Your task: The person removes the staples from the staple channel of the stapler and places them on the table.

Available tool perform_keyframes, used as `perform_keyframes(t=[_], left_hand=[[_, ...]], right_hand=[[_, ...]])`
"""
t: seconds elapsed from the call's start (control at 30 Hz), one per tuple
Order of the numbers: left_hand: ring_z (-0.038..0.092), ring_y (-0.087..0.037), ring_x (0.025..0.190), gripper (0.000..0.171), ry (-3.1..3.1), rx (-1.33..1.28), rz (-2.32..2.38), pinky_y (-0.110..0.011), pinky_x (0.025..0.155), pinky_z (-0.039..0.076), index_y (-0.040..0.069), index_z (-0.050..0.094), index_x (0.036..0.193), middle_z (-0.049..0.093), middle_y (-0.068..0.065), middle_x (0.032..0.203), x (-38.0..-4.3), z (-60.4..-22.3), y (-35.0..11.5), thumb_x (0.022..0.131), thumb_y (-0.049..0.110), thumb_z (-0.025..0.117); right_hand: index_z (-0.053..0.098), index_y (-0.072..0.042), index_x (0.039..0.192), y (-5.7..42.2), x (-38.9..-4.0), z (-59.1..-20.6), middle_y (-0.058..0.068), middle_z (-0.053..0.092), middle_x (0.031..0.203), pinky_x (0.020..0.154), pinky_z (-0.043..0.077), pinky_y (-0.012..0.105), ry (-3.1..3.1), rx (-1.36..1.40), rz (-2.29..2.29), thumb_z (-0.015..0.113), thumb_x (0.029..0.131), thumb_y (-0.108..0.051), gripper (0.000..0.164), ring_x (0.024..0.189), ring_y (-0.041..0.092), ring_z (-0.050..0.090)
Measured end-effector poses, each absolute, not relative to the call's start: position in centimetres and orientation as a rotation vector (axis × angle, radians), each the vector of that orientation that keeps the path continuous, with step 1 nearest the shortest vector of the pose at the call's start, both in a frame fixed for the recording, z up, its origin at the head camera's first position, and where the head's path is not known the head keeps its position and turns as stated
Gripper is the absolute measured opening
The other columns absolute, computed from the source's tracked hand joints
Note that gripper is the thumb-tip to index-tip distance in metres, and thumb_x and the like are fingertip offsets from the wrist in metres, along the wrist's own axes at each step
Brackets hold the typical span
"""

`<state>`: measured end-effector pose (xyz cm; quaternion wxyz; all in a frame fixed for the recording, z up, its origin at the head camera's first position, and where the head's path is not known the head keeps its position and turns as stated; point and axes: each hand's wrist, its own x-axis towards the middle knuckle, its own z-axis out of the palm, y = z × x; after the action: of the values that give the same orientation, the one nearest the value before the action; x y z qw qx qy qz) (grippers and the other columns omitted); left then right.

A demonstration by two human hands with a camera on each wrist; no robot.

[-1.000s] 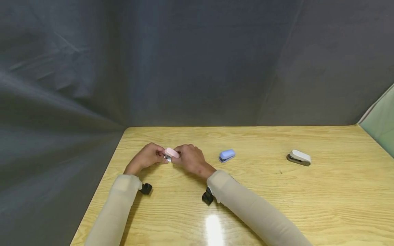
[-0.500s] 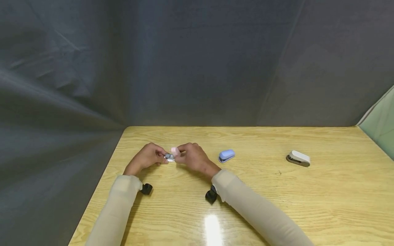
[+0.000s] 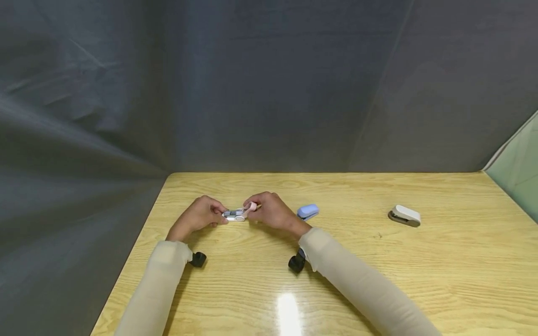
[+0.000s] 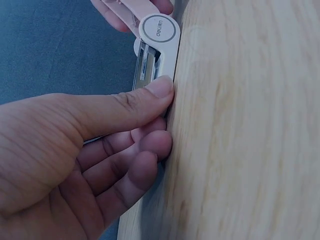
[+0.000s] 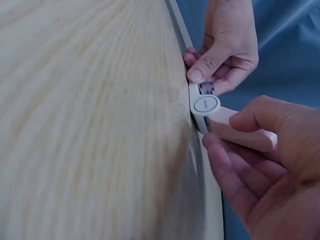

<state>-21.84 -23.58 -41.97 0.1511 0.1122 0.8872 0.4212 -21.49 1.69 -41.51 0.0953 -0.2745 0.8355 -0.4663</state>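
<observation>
A pink and white stapler lies low at the tabletop between both hands, its pink top swung far up and back from the white base. In the left wrist view its round pivot disc and the metal staple channel show. My left hand pinches the far end of the base between thumb and fingers. With thumb and fingers my right hand holds the raised pink top. The left fingers partly cover the front end of the base.
On the wooden table, a blue stapler sits just beyond the right wrist. A white and grey stapler stands further right. Dark cloth hangs behind the table and along its left side.
My right hand has moved to the right, swinging the pink top up and back from the base, so the staple channel now shows. The left hand has stayed in place.
</observation>
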Motion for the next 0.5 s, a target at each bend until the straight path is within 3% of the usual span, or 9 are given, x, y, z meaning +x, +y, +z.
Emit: perform_keyframes(t=[0.13,0.3,0.5], left_hand=[[0.057,-0.016,0.061,0.013,2.552,0.333,1.215,-0.027,0.055,0.050,-0.001,0.078,0.097,0.065,-0.006,0.077,-21.7,-42.0,-23.6,0.085,-0.001,0.083],[0.057,-0.016,0.060,0.013,2.562,0.338,1.213,-0.027,0.054,0.050,-0.001,0.078,0.096,0.065,-0.006,0.075,-21.7,-42.0,-23.5,0.085,-0.001,0.083],[0.058,-0.018,0.061,0.013,2.555,0.349,1.227,-0.029,0.055,0.052,-0.001,0.078,0.097,0.065,-0.006,0.077,-21.7,-42.0,-23.5,0.085,-0.001,0.084]], right_hand=[[0.072,0.000,0.122,2.1,-21.2,-40.9,0.006,0.073,0.112,0.070,0.055,0.028,2.480,-0.796,-1.373,0.073,0.095,-0.004,0.027,0.085,0.015,0.070],[0.066,0.002,0.132,2.2,-21.1,-39.8,0.009,0.071,0.120,0.091,0.055,0.037,2.545,-0.802,-1.354,0.070,0.098,-0.011,0.037,0.111,0.022,0.067],[0.065,0.001,0.133,1.9,-21.1,-38.1,0.013,0.068,0.129,0.095,0.054,0.043,2.673,-0.989,-1.324,0.067,0.101,-0.013,0.034,0.114,0.027,0.067]])
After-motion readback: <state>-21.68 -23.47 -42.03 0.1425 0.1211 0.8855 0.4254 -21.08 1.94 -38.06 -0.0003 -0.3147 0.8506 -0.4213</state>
